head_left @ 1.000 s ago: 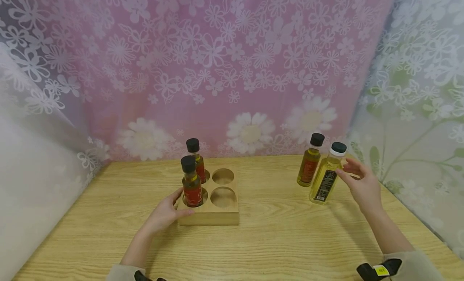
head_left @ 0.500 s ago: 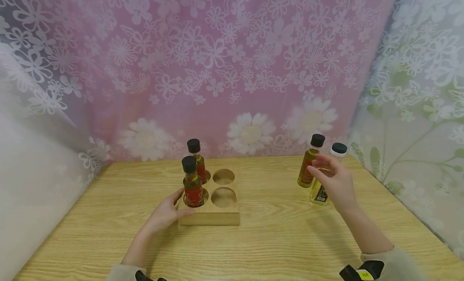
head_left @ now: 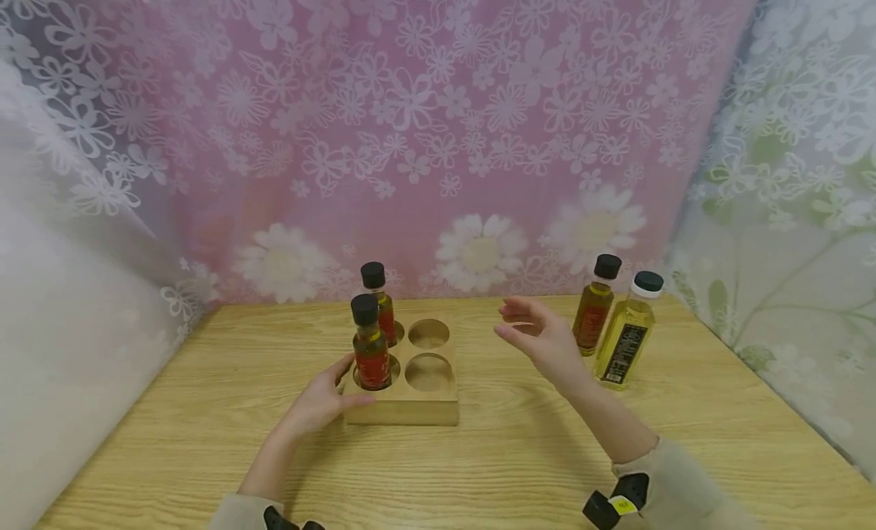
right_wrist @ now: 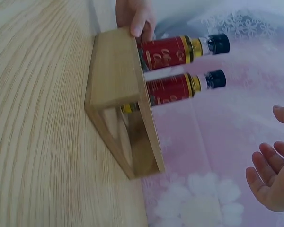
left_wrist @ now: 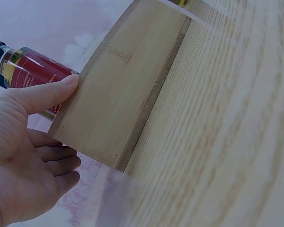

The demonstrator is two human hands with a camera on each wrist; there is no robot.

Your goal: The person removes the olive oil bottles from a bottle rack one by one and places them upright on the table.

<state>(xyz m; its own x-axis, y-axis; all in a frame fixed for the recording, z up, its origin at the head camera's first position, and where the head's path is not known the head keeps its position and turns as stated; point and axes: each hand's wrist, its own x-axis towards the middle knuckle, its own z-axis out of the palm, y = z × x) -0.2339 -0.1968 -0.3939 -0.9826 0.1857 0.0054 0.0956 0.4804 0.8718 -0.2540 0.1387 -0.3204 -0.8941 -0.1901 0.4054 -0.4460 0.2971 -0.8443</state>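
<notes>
A wooden bottle rack [head_left: 411, 413] with round holes stands on the table. Two black-capped, red-labelled oil bottles fill its left column: a front bottle [head_left: 372, 366] and a back bottle [head_left: 386, 317]. My left hand [head_left: 320, 402] holds the rack's left front corner; in the left wrist view its thumb [left_wrist: 52, 92] lies on the upper edge, the other fingers along the end. My right hand [head_left: 547, 349] is in the air right of the rack, fingers loosely bent and holding nothing. In the right wrist view that hand [right_wrist: 274, 182] is apart from the rack's open side [right_wrist: 142, 142].
On the right of the table [head_left: 506, 469], another red-labelled oil bottle [head_left: 591, 317] stands beside a squarer bottle of yellow oil [head_left: 626, 340] with a dark label and green-and-white cap. A pink floral curtain [head_left: 411, 172] hangs behind the table, pale curtains at both sides.
My right hand has moved left, from beside the yellow oil bottle, past both right-hand bottles, to the space near the rack. The left hand stays at the rack, and the bottles stand where they were.
</notes>
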